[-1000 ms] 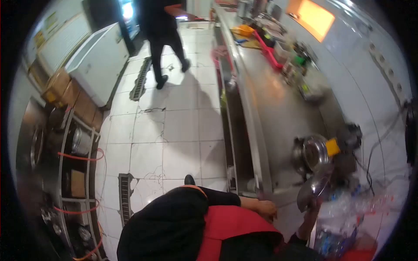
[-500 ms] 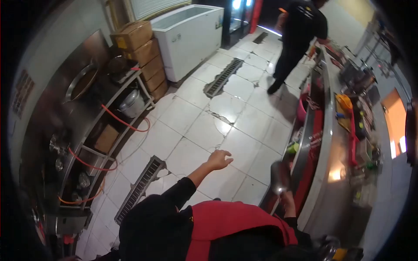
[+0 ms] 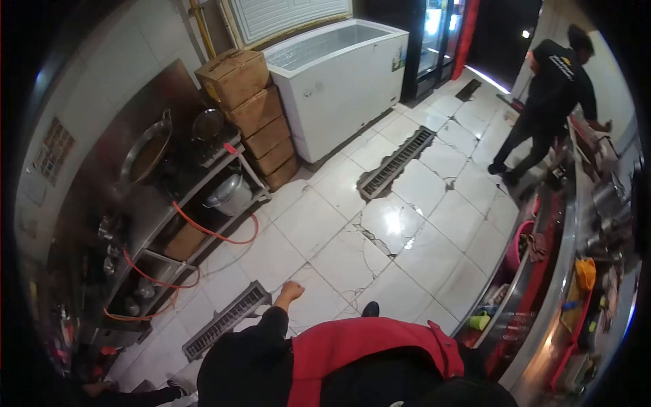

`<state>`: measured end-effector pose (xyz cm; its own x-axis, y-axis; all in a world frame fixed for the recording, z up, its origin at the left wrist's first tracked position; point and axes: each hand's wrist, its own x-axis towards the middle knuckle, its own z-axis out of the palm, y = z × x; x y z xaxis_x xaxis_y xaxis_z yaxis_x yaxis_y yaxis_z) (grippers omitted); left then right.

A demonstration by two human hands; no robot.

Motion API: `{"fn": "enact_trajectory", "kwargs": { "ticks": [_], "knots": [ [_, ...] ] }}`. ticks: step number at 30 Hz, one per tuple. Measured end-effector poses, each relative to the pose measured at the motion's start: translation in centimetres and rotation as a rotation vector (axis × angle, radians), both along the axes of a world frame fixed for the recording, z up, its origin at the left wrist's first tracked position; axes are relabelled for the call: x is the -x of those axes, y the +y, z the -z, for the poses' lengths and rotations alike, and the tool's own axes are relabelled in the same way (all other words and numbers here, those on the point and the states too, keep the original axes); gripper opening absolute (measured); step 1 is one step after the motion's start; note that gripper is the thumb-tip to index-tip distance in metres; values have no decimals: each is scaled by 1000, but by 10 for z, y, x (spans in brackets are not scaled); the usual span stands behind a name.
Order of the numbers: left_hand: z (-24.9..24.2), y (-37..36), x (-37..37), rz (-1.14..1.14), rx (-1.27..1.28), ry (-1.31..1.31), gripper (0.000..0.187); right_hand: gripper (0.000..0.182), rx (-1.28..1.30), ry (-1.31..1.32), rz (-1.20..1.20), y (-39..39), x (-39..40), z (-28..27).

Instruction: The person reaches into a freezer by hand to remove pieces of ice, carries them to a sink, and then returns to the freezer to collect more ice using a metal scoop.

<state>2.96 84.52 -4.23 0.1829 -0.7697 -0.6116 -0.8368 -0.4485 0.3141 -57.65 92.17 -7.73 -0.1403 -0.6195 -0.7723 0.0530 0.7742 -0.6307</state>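
My left hand (image 3: 291, 292) hangs over the white tiled floor, near a metal floor grate (image 3: 227, 320). Its fingers look curled in, and nothing shows in them. My right hand is out of view, hidden below or beyond my body on the right. A red apron (image 3: 369, 337) covers my front over black sleeves, and the tip of a dark shoe (image 3: 371, 309) shows past it.
Left stands a steel stove counter (image 3: 159, 220) with pans and an orange hose (image 3: 227, 239). Cardboard boxes (image 3: 234, 74) are stacked by a lidded-open chest freezer (image 3: 352, 88). Right runs a long counter (image 3: 542, 339) holding containers. A person in black (image 3: 553, 91) stands at its far end.
My left hand has drawn back and its fingers have curled. My right hand, with the metal container it held, has left the view. The view has swung left; the co-worker's stance has changed.
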Motion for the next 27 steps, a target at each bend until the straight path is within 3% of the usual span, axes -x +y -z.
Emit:
{"fn": "enact_trajectory", "kwargs": {
  "ticks": [2, 3, 4, 5, 7, 8, 10, 11, 13, 15, 16, 17, 18, 19, 21, 22, 24, 26, 27],
  "knots": [
    [-9, -4, -6, -213, -207, 63, 29, 5, -75, 69, -115, -48, 20, 13],
    [-2, -4, -11, -280, -169, 80, 28, 6, -111, 116, -175, -74, 47, 51],
    [1, -8, -15, -280, -145, 84, 28, 10, 62, 79, -122, -135, 28, 29],
    [2, -9, -13, -496, -96, 192, 27, 12, 85, 278, -368, -202, 22, 20],
    [15, -18, -14, -696, -170, 229, 25, 24, 192, 33, -206, -319, -15, -17],
    [38, -19, -18, -714, -172, 235, 25, 26, 183, 496, -421, -379, -37, -13],
    [90, -35, -32, -136, -112, 263, 25, 36, 249, 497, -382, -463, -91, -60],
    [40, -81, -12, -354, -404, 193, 27, 36, 246, 492, -384, -490, -108, -57],
    [74, -132, -30, 108, -124, 290, 28, 28, 342, 425, -334, -544, -130, -63],
    [105, -222, -25, 98, -255, 49, 28, 23, 280, 368, -378, -574, -139, -59],
    [63, -294, -17, -182, -343, 104, 29, 20, 244, 349, -463, -587, -136, -59],
    [133, -346, -32, 99, -196, -26, 31, 21, 232, 415, -519, -599, -131, -61],
    [32, -416, -22, -66, -111, 38, 32, 27, 189, 531, -674, -613, -115, -50],
    [30, -470, -29, -20, 171, -35, 32, 29, 105, 576, -725, -626, -95, -43],
    [-12, -578, -30, -243, 686, 45, 29, 33, 177, 522, -722, -638, -41, -16],
    [-61, -631, -23, -336, 822, 74, 29, 34, 241, 566, -822, -643, -27, -23],
    [-129, -721, -20, -279, 1137, -185, 35, 34, 314, 615, -933, -674, 0, -28],
    [-175, -795, -29, -280, 1267, -282, 37, 33, -223, 339, -274, -720, 31, -16],
    [-194, -825, -34, -299, 1294, -325, 39, 33, -230, 346, -286, -756, 41, -13]
  ]
}}
